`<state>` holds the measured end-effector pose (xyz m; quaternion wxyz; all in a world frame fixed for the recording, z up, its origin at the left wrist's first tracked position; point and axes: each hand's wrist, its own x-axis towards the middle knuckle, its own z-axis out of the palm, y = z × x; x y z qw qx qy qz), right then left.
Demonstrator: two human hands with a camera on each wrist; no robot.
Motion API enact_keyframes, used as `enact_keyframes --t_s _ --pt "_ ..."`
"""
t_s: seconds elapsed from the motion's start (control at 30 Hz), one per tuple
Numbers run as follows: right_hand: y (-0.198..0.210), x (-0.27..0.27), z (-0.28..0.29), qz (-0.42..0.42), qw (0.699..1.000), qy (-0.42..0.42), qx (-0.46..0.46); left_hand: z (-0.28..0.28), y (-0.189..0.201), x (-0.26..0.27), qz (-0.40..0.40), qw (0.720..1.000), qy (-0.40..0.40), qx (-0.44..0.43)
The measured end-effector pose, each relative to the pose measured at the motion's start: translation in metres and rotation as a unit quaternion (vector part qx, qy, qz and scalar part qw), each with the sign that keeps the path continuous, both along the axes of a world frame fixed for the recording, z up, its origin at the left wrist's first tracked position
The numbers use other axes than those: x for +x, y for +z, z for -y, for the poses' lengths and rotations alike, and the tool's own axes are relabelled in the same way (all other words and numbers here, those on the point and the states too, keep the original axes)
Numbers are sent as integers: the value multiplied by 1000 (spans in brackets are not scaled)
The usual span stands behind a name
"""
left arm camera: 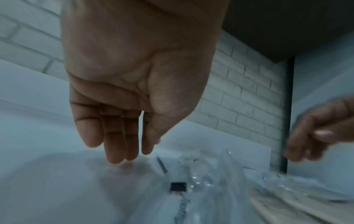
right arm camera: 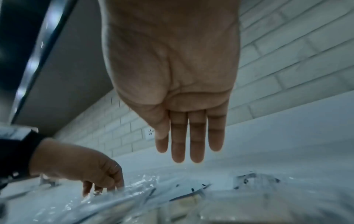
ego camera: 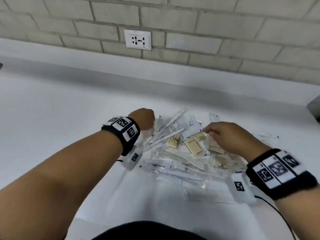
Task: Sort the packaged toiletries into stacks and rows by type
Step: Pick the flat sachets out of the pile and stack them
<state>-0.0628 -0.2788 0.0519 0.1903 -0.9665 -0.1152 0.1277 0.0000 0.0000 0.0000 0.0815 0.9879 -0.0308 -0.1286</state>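
Two hands work over a loose heap of packaged toiletries lying on the white worktop, at about 5 o'clock from the wall socket. The left hand is at the pile's 10 o'clock edge; its wrist view shows the fingers straight and together, pointing down with nothing in them, their tips just above the worktop beside clear wrappers. The right hand hovers over the 2 o'clock part of the pile; its wrist view shows a flat palm with straight fingers close together and holding nothing, though from the head view the fingertips seem to touch a white sachet, and contact cannot be confirmed.

Within the heap, long white paper-wrapped sticks lie fanned at 11 o'clock, tan soap bars in clear film sit in the middle, a comb in plastic lies just toward 7 o'clock of them, and a toothpaste packet lies at the 8 o'clock edge. Both wrists wear black bands with printed markers. Pale brick tiles cover the wall behind.
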Motion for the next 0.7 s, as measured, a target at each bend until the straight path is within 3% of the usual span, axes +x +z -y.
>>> enact_keyframes --t_s 0.1,0.23,0.33,0.6,0.7 --pt "-14 55 -24 55 995 23 -86 12 0 27 -20 999 -33 1" --pt "-28 102 -50 2 985 57 -161 29 1 45 -67 985 -147 58" --pt "-41 113 -62 -18 973 86 -213 29 0 48 -69 984 -155 56" --pt "-41 112 -37 -91 974 43 -205 17 0 55 -154 979 -132 34" --pt "-36 106 -17 -88 989 -9 -121 4 -2 56 -172 979 -111 13"
